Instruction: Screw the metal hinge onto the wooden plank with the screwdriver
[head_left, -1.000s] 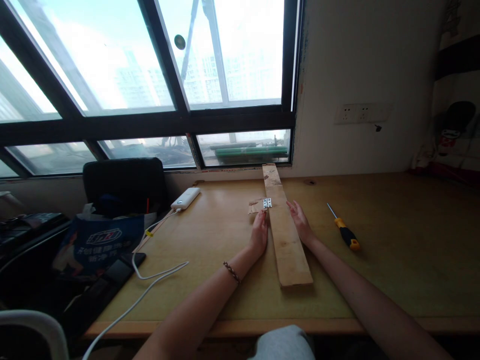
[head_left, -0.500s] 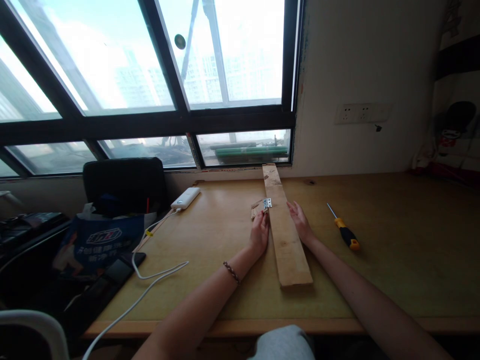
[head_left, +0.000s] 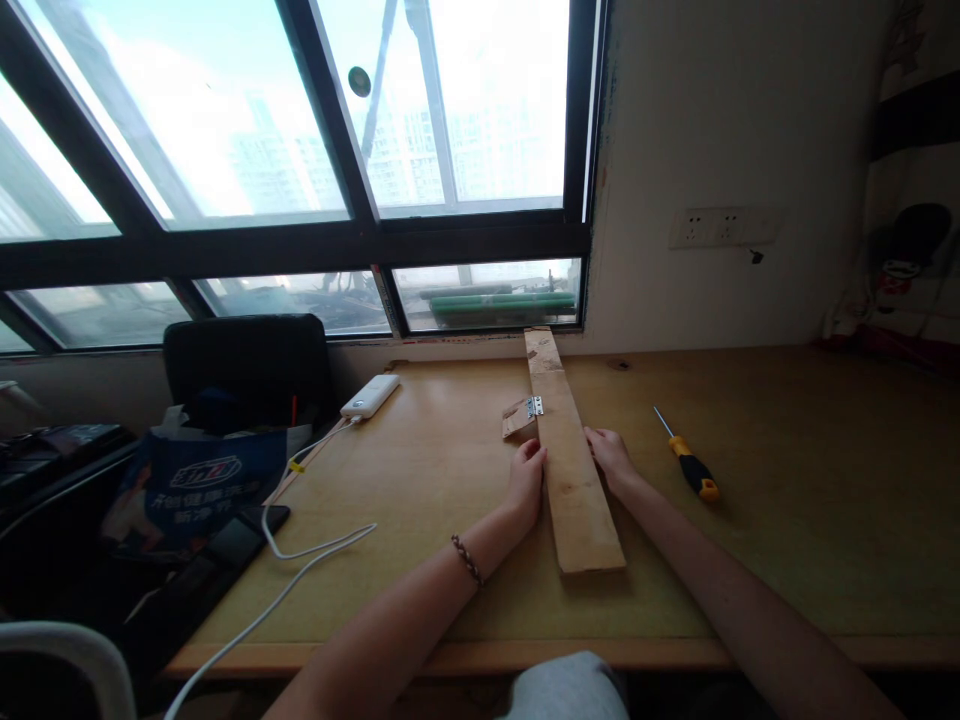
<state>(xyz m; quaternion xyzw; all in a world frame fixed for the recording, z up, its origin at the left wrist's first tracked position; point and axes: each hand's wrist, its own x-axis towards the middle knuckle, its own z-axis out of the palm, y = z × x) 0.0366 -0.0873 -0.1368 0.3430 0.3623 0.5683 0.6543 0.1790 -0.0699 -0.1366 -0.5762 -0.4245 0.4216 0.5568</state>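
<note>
**Currently: both hands flanking a wooden plank on the desk**

Left hand [head_left: 526,482] is resting against the left edge of the plank [head_left: 571,470], fingers loosely curled and touching the wood, not closed around it. Right hand [head_left: 613,458] is pressing against the right edge, likewise clasping nothing. Plank is lying flat on the wooden desk [head_left: 787,500], running away toward the window. A small metal hinge [head_left: 534,406] is sitting at its left edge, joining a small wood piece [head_left: 519,419]. A yellow-handled screwdriver [head_left: 688,464] is lying near the right hand, apart from it. A white power bank [head_left: 370,395] with its cable is lying well to the left.
</note>
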